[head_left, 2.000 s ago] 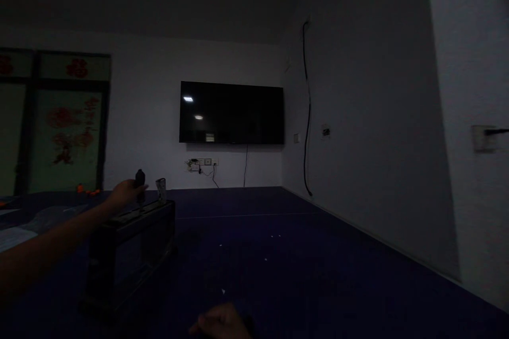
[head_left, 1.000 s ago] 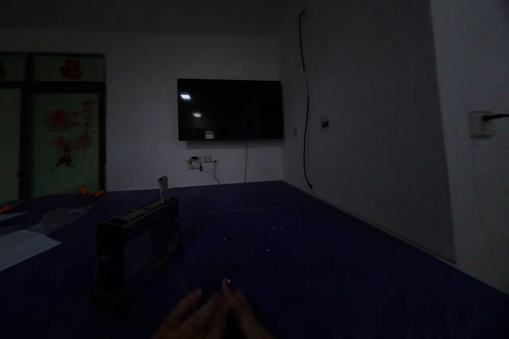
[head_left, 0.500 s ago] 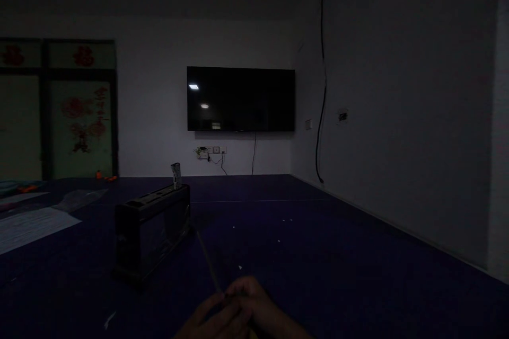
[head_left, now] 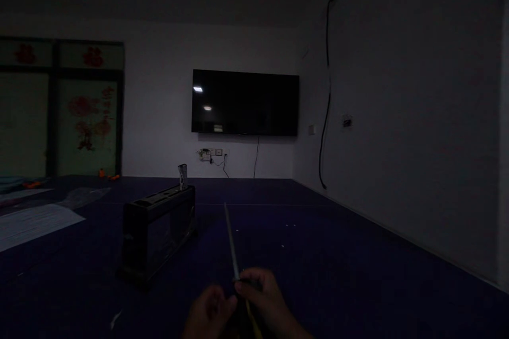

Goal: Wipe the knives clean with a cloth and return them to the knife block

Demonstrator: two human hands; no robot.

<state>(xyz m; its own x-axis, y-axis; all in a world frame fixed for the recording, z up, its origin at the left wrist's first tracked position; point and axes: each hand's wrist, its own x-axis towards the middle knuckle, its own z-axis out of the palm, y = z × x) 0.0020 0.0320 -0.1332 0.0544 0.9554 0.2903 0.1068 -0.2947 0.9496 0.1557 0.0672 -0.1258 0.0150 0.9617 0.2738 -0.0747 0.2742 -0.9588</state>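
Holds in right hand (head_left: 264, 294), right of black rack (head_left: 159, 230): 1 tool (head_left: 231, 243), long slender grey shaft (head_left: 228, 225), yellow streak (head_left: 253, 320) below. Also right of rack: half-curled left hand (head_left: 210, 308); cannot tell if gripping. Reads red "福" (head_left: 93, 56) on panel (head_left: 113, 54) beyond rack.

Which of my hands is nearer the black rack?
Left. Your left hand is on your side of the black rack, to its right; your right hand, its grip on a thin-shafted tool, is farther right.
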